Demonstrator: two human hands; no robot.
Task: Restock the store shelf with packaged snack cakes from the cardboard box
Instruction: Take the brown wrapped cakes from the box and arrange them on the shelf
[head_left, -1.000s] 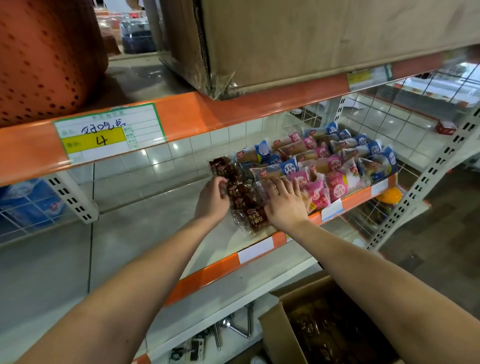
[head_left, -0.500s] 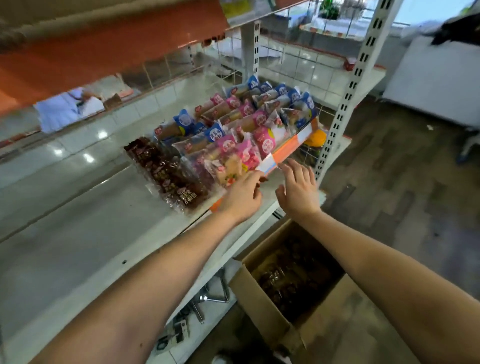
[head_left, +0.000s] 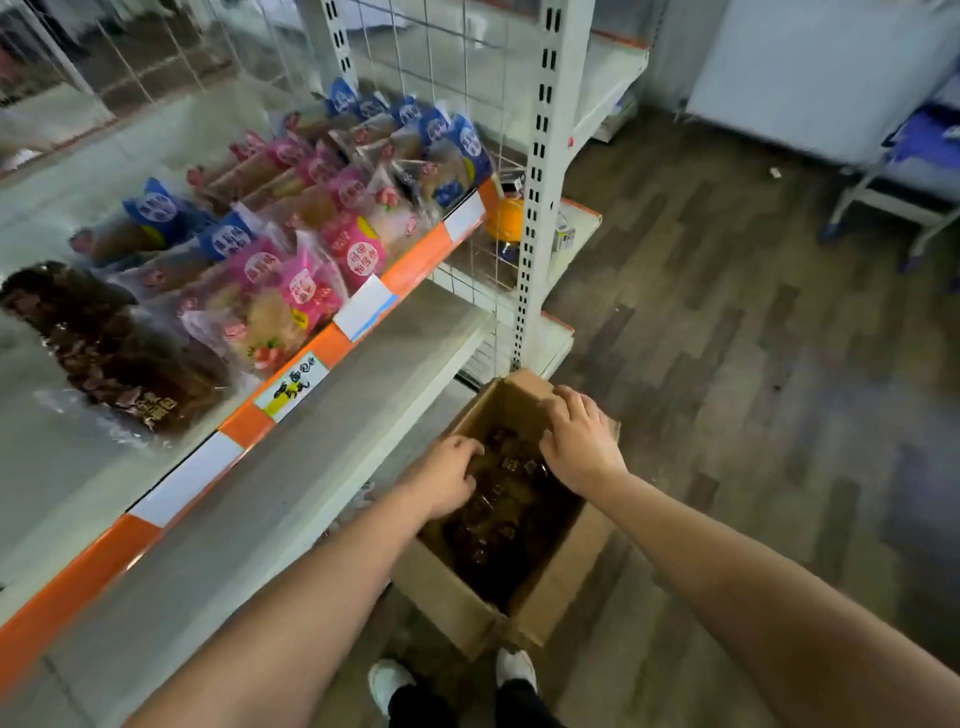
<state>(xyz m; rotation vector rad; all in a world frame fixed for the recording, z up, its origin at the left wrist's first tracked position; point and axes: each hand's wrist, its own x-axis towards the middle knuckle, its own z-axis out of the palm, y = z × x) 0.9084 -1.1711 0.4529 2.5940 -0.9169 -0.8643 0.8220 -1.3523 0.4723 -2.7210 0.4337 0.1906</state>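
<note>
While the person stands over it, the cardboard box (head_left: 563, 587) sits open on the dark wood-pattern floor (head_left: 727, 364), just beside the front edge of the grey lower shelf (head_left: 311, 441) and right ahead of the two white shoes (head_left: 390, 680). Inside it lies a jumble of dark, glossy snack cakes (head_left: 501, 525) in clear wrappers, covering the bottom. Both bare arms reach down into the opening. The left hand (head_left: 447, 480) is at the near-left side of the box, palm down, its fingers curled down into the packs and touching them. The fingertips are hidden among the wrappers, so I cannot tell whether it actually has one in its grasp. The right hand (head_left: 582, 447) is over the far right part of the box, palm down with fingers spread and only lightly bent. It seems to rest on the packs by the far wall and holds nothing that shows. On the shelf (head_left: 31, 467) above, an orange strip (head_left: 415, 260) runs along the front edge and carries a yellow label (head_left: 293, 387). Behind it a stack of brown packs (head_left: 114, 353) lies at the left near the front edge. Pink packs (head_left: 311, 280) sit just beside it to the right, and blue packs (head_left: 415, 124) run along the back and the right end. A white slotted upright post (head_left: 545, 156) rises at the shelf's right end.
</note>
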